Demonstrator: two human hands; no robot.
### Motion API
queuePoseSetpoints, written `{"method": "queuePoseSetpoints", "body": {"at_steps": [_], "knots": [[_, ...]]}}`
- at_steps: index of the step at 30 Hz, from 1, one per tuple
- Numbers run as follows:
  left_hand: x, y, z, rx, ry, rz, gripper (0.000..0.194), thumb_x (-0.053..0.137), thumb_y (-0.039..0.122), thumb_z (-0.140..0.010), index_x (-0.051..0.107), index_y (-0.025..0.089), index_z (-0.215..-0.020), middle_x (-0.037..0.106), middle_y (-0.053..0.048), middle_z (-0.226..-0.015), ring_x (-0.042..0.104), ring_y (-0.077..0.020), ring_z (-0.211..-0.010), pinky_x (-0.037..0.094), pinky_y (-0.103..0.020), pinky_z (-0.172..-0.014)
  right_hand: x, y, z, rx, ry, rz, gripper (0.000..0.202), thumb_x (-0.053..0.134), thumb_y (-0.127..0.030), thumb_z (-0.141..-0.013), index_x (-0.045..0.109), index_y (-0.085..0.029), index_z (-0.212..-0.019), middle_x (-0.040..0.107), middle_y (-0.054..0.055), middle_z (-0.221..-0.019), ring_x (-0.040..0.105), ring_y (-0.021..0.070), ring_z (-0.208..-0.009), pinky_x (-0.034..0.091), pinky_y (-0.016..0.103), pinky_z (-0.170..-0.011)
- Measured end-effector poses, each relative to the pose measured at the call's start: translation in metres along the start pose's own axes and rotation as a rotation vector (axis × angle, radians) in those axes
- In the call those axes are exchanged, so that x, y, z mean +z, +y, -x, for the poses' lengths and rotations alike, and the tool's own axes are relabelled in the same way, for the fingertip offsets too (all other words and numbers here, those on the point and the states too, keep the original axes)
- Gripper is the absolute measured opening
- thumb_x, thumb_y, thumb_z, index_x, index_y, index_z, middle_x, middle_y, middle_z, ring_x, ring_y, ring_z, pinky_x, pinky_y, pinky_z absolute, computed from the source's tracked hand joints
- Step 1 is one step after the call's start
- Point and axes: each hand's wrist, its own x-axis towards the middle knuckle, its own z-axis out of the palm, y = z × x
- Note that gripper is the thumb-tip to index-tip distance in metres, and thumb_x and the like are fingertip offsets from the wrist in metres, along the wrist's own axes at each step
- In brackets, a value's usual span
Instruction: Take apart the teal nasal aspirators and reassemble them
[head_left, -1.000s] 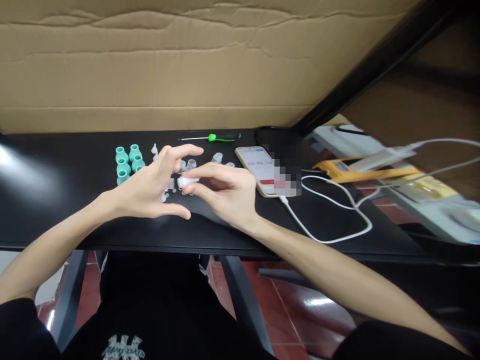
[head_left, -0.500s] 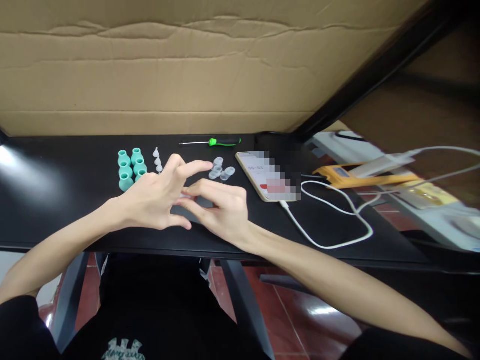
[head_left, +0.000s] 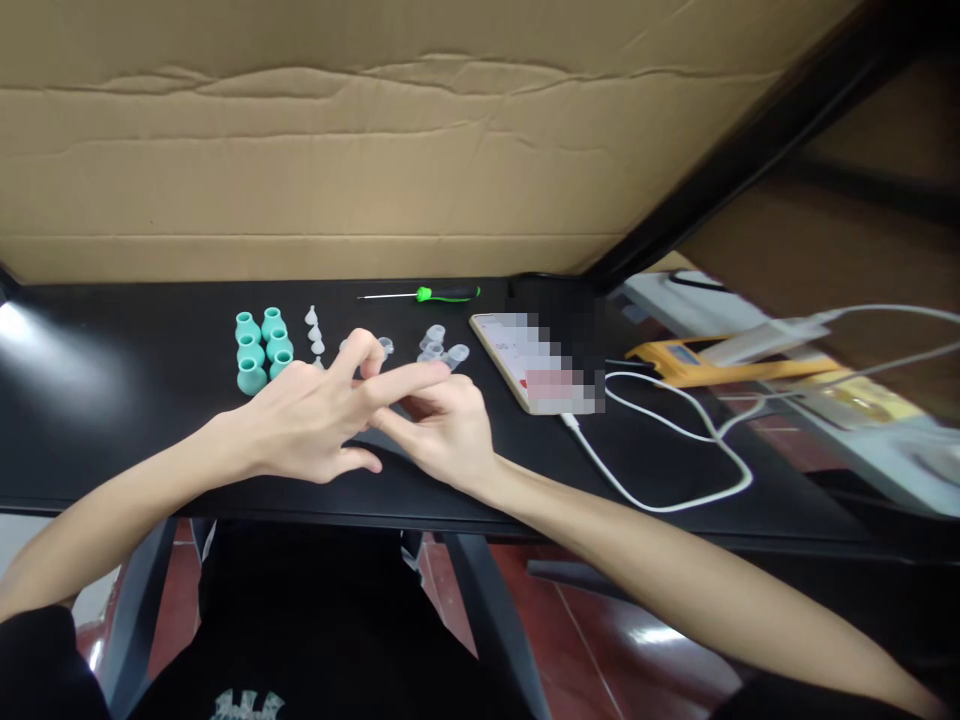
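Note:
My left hand (head_left: 322, 415) is over the black table with its fingers spread, the index finger reaching across my right hand. My right hand (head_left: 442, 425) is closed, its thumb and fingers pinched together beneath my left fingers; whatever it grips is hidden. Several teal pots (head_left: 250, 350) stand in two columns to the left. Beside them is a line of small white pointed pieces (head_left: 315, 333). Clear cups (head_left: 433, 345) lie just beyond my right hand, and another clear piece (head_left: 385, 346) shows behind my left fingers.
A green and black screwdriver (head_left: 448, 294) lies at the back of the table (head_left: 150, 400). To the right is a phone (head_left: 510, 360) with a white cable (head_left: 675, 507). Farther right sits a yellow device (head_left: 682, 365). Cardboard (head_left: 337, 190) stands behind.
My left index finger has moved down and right over my right hand. Clear pieces behind my left fingers now show. The view has tilted slightly upward.

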Motion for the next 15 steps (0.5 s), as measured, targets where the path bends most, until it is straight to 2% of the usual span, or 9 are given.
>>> {"method": "queuePoseSetpoints", "body": {"at_steps": [2, 5, 9, 12, 15], "knots": [[-0.003, 0.001, -0.001, -0.011, -0.040, -0.044, 0.098, 0.090, 0.039, -0.088, 0.026, 0.029, -0.161, 0.054, -0.011, -0.133, 0.061, -0.0097, -0.068, 0.047, -0.023, -0.047, -0.001, 0.000, -0.001, 0.049, -0.031, -0.012, 0.026, 0.078, -0.035, -0.096, 0.081, -0.019, -0.075, 0.079, 0.001, -0.065, 0.063, 0.0123, -0.048, 0.047, 0.024, -0.045], [-0.004, 0.001, 0.000, 0.005, -0.042, -0.065, 0.089, 0.088, 0.039, -0.090, 0.032, 0.029, -0.158, 0.053, -0.011, -0.134, 0.058, -0.0071, -0.064, 0.047, -0.022, -0.048, -0.004, -0.001, -0.002, 0.114, -0.066, -0.025, 0.017, 0.076, -0.029, -0.094, 0.081, -0.020, -0.081, 0.081, 0.001, -0.071, 0.068, 0.0140, -0.054, 0.050, 0.024, -0.050], [0.001, -0.008, 0.002, 0.093, 0.040, 0.079, 0.086, 0.085, 0.039, -0.094, 0.030, 0.031, -0.159, 0.048, -0.016, -0.145, 0.068, -0.0137, -0.081, 0.063, -0.030, -0.066, -0.008, 0.000, -0.007, 0.167, -0.043, -0.122, 0.005, 0.075, -0.021, -0.089, 0.079, -0.023, -0.088, 0.079, -0.002, -0.073, 0.072, 0.0149, -0.061, 0.056, 0.026, -0.058], [0.000, -0.020, 0.002, 0.111, 0.119, 0.307, 0.080, 0.079, 0.032, -0.099, 0.027, 0.034, -0.161, 0.050, -0.016, -0.147, 0.070, -0.0183, -0.100, 0.068, -0.034, -0.081, -0.009, 0.009, -0.011, 0.229, -0.016, -0.307, 0.003, 0.077, -0.026, -0.091, 0.075, -0.024, -0.092, 0.076, -0.003, -0.072, 0.071, 0.0145, -0.063, 0.059, 0.028, -0.064], [-0.007, -0.031, 0.001, 0.144, 0.188, 0.360, 0.054, 0.064, 0.021, -0.108, 0.041, 0.032, -0.155, 0.062, -0.010, -0.133, 0.071, -0.0177, -0.108, 0.067, -0.033, -0.090, -0.008, 0.020, -0.012, 0.311, -0.030, -0.508, 0.016, 0.081, -0.038, -0.092, 0.074, -0.024, -0.093, 0.075, -0.002, -0.074, 0.070, 0.0146, -0.064, 0.060, 0.029, -0.064]]}}
